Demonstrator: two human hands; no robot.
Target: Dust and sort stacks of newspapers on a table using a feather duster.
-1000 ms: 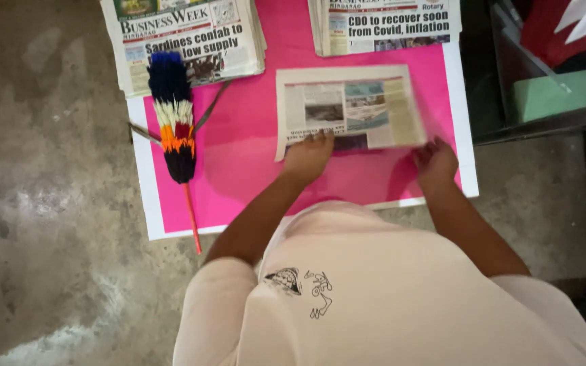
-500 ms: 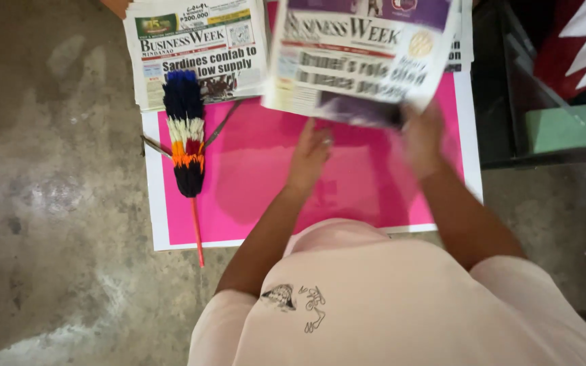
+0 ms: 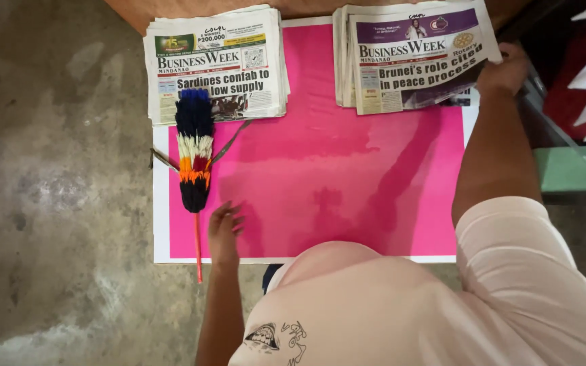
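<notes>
A hot pink sheet (image 3: 320, 156) with a white border is lying on grey mottled floor (image 3: 55, 203). At its 10 o'clock, a duster (image 3: 194, 146) is showing bands of blue, white, orange, red and black, ending in a red stick; the newspapers (image 3: 215, 64) are showing black-and-white print

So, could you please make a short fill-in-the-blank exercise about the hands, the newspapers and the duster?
1. The right hand rests on the ____ stack of newspapers.
2. The feather duster lies partly over the ____ stack of newspapers.
3. The left hand rests on a sheet coloured ____.
4. The left hand is just to the ____ of the duster's thin red handle.

Missing words: right; left; pink; right
</notes>
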